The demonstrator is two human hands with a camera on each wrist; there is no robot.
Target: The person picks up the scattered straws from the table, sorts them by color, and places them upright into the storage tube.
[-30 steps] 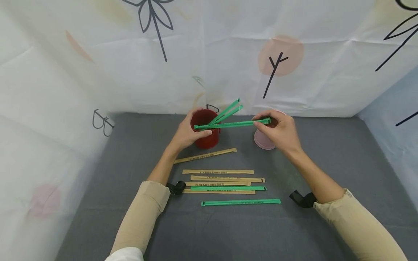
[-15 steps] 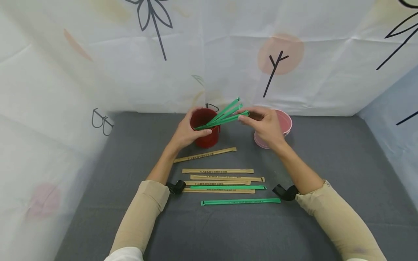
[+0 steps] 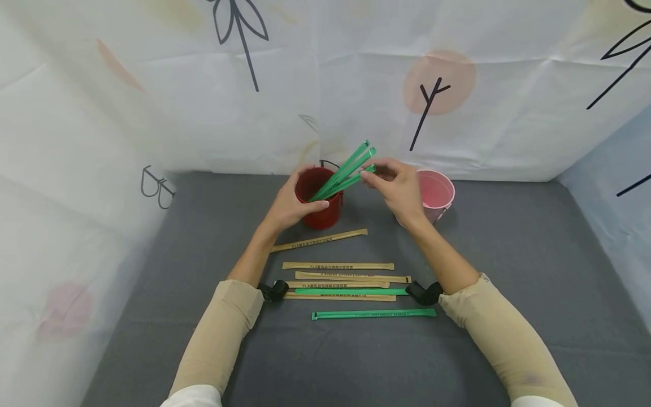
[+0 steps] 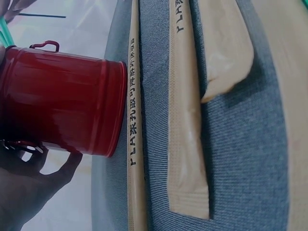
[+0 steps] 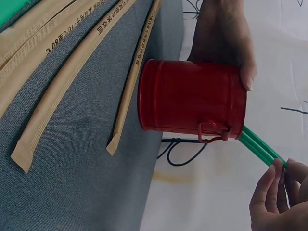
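Observation:
A small red bucket (image 3: 320, 219) stands on the grey cloth, and my left hand (image 3: 291, 206) grips it around its left side, thumb along the near rim. Two green wrapped straws (image 3: 353, 160) lean out of it toward the upper right. My right hand (image 3: 399, 189) pinches the upper end of another green wrapped straw (image 3: 350, 182); its lower end is inside the bucket, hidden by the wall. The right wrist view shows the fingertips (image 5: 276, 166) around the straw end, just off the rim of the bucket (image 5: 192, 96).
A pink bucket (image 3: 436, 189) stands behind my right hand. In front lie several brown wrapped straws (image 3: 338, 265), one slanted close to the red bucket. Among them is a green wrapped straw (image 3: 351, 292), and another green one (image 3: 373, 314) lies nearest. Patterned white fabric (image 3: 356, 85) rises behind.
My right hand has moved left with its green straw, tilting it from nearly level to slanted with its lower end in the red bucket. My left hand keeps its hold on the bucket.

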